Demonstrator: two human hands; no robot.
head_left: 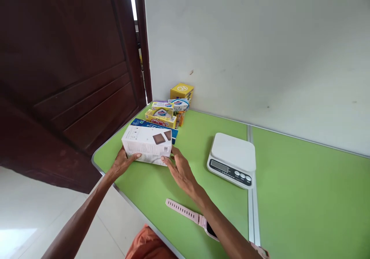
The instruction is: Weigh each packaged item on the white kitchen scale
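Observation:
A white cardboard box [144,141] with brown squares and a barcode printed on it is held between my two hands at the left end of the green table. My left hand [123,163] grips its left end, thumb along the near side. At the right end, my right hand [181,170] holds the corner with its thumb on the front. Just behind the box lies a flat blue carton [175,133], partly hidden by it. Yellow-and-white soap boxes [162,110] are piled beyond that, with a taller yellow box [182,91] against the wall.
To the right, a white digital scale [232,157] sits beside the metal seam of the green table [303,197]. A smartwatch with a pink strap [185,211] lies near the front, partly under my right forearm. A dark wooden door [72,78] stands left of the table.

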